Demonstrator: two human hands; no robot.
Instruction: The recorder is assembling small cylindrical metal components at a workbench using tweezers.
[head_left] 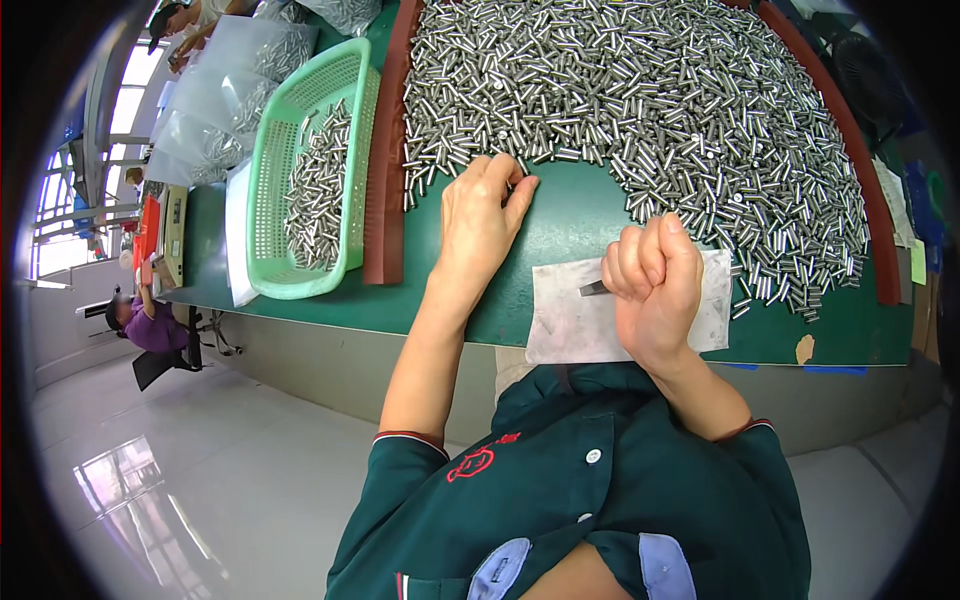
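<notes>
A wide heap of short shiny metal pins (600,80) covers the far part of the green table. At its near edge, my left hand (475,222) rests with fingers curled and thumb drawn in toward them; what the fingertips hold, if anything, is hidden. My right hand (655,285) is closed in a fist above a smudged white sheet (570,318). From its left side sticks the end of a dark, flat metal piece (593,289); the rest of that piece is inside the fist, so its kind cannot be told.
Dark red rails (386,170) border the heap on both sides. Left of it stands a light green plastic basket (268,200) partly filled with pins. Beyond are clear plastic bags (225,85) of metal parts and a scale (171,235). Other people sit farther off at left.
</notes>
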